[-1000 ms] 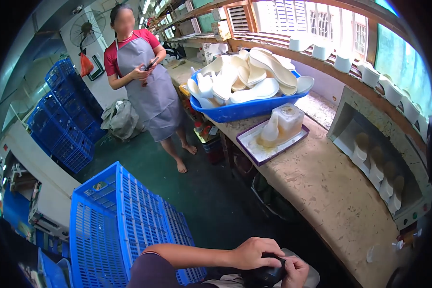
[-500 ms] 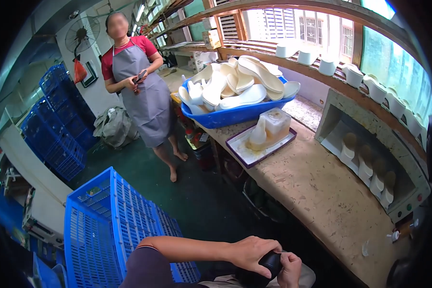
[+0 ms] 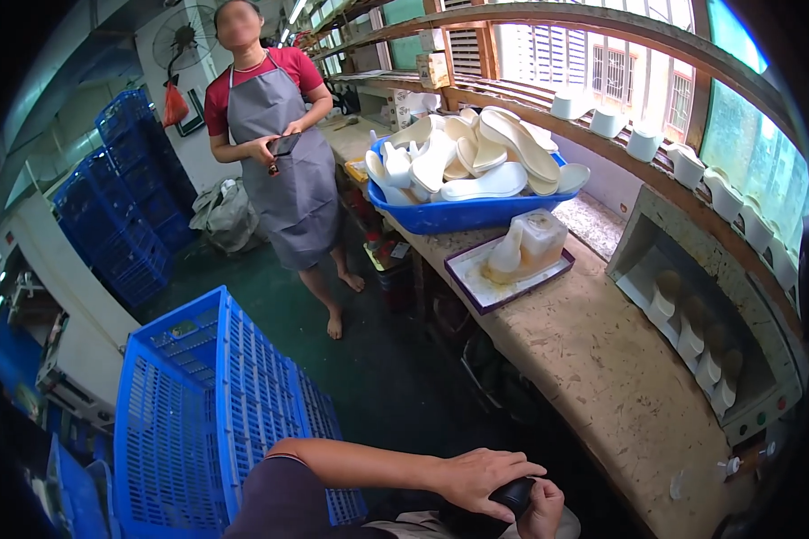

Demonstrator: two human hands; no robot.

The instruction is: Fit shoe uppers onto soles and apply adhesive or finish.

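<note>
A dark, smooth, rounded object (image 3: pixel 515 493) sits low in my lap, and its kind cannot be made out. My left hand (image 3: pixel 484 478) lies over it from the left, thumb down its near side and fingers stretched across the top. My right hand (image 3: pixel 542 510) closes on its right side with curled fingers. Most of the object is hidden beneath my hands. Past them, the worn workbench (image 3: pixel 593 359) runs along the right.
A blue plastic crate (image 3: pixel 220 386) stands at my left. On the bench are a blue tub (image 3: pixel 449 217) of pale shoe-sole pieces (image 3: pixel 485 182), a stained tray (image 3: pixel 476 296) with a white bottle (image 3: pixel 505 256), and a grey heater box (image 3: pixel 768 346). An aproned person (image 3: pixel 283 162) stands ahead, holding a phone.
My left fingers have straightened and reach further right over the dark object. The surroundings have shifted right in the view, and the person ahead appears slightly larger, with the phone held lower.
</note>
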